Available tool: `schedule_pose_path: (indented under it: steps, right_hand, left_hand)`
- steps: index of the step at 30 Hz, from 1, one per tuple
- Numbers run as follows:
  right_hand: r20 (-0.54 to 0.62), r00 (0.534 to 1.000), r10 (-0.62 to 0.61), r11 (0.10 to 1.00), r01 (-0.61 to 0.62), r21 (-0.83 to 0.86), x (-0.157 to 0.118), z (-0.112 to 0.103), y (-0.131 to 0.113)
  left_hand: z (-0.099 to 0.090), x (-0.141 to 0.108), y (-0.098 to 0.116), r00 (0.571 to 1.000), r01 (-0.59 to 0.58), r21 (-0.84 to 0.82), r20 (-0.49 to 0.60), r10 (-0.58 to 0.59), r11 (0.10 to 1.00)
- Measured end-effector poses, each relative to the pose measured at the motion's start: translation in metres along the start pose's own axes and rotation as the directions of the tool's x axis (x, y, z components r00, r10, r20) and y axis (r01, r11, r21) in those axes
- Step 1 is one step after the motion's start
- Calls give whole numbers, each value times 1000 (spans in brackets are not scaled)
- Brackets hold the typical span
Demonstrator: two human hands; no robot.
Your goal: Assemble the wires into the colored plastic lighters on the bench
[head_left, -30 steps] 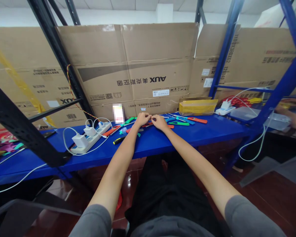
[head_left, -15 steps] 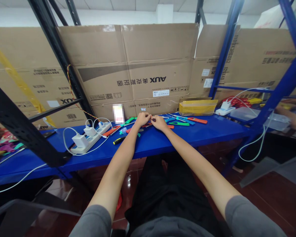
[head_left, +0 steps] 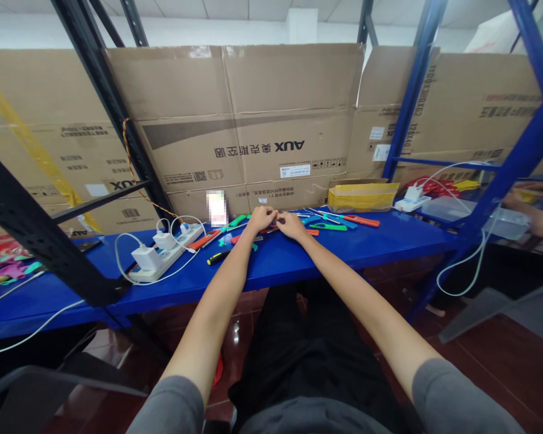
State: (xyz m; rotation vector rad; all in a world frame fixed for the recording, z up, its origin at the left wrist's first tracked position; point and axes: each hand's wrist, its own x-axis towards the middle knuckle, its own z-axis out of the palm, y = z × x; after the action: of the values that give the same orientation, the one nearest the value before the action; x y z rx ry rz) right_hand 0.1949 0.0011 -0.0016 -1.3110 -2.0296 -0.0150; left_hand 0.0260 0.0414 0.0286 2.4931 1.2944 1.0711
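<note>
Left hand and right hand close together at the fingertips, any held item too small to tell, among screwdrivers on blue table.

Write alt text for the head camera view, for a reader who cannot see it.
The person's left hand and right hand meet at the fingertips above a blue workbench, among screwdrivers with colourful handles. A white power strip lies to the left, and large cardboard boxes stand behind.
</note>
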Motion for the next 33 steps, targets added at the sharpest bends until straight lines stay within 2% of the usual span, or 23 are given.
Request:
schedule_pose_path:
  steps: [14,21,27,33]
  right_hand:
    - [4,1000,6,1000,-6,20,-1,1,1]
    - [-1,1000,14,1000,-14,-7,2,3,4]
    - [-22,999,22,997,-24,-76,3,6,7]
    - [-29,995,95,988,-98,-119,3,6,8]
  left_hand:
    - [-1,-2,4,1000,-5,-2,4,5,1000]
    - [-4,-6,10,995,67,-41,74,-64,997]
    - [-3,-4,10,999,29,49,33,-30,998]
    - [4,-2,10,999,5,122,50,-11,993]
